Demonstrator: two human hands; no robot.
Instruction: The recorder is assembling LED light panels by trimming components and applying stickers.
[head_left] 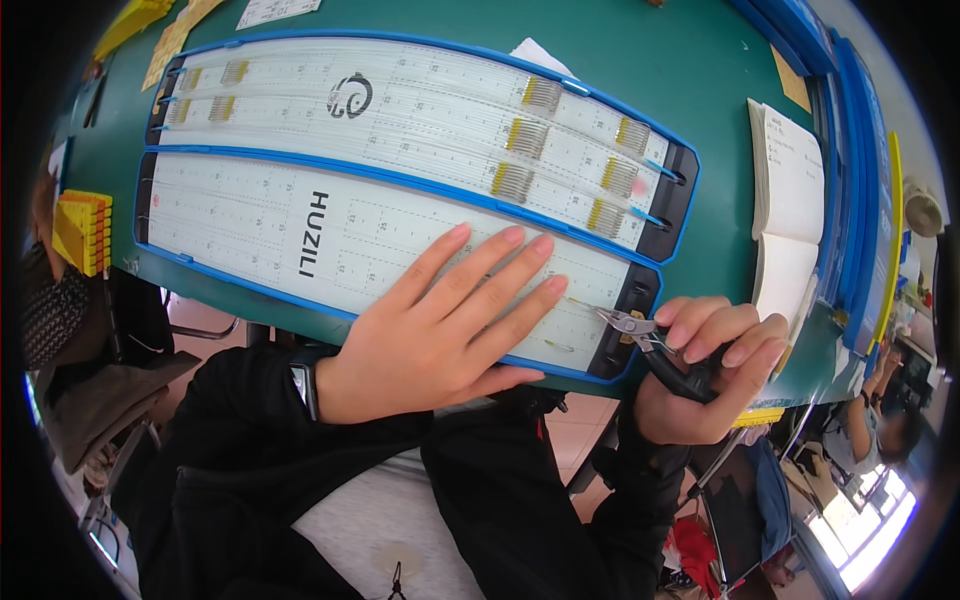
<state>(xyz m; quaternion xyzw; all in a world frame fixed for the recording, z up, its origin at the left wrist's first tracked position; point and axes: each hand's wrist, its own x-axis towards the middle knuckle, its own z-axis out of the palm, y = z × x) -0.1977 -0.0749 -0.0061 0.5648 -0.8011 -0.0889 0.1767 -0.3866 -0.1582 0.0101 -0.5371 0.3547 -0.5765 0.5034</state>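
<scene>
My left hand lies flat, fingers spread, on the white near half of a long blue-edged case. In my right hand is a pair of small pliers with black handles and metal jaws. Their tips are over the right end of that near panel, beside its black end block. A fine line runs from near the tips toward my left fingers; whether the jaws grip it I cannot tell. Another thin yellowish piece lies close by. The far half holds rows of thin lines with bunched hooks.
The case lies open on a green tabletop. To its right is an open notebook, with blue shelving beyond. A yellow block stands at the left edge. Chairs and other people are around the table.
</scene>
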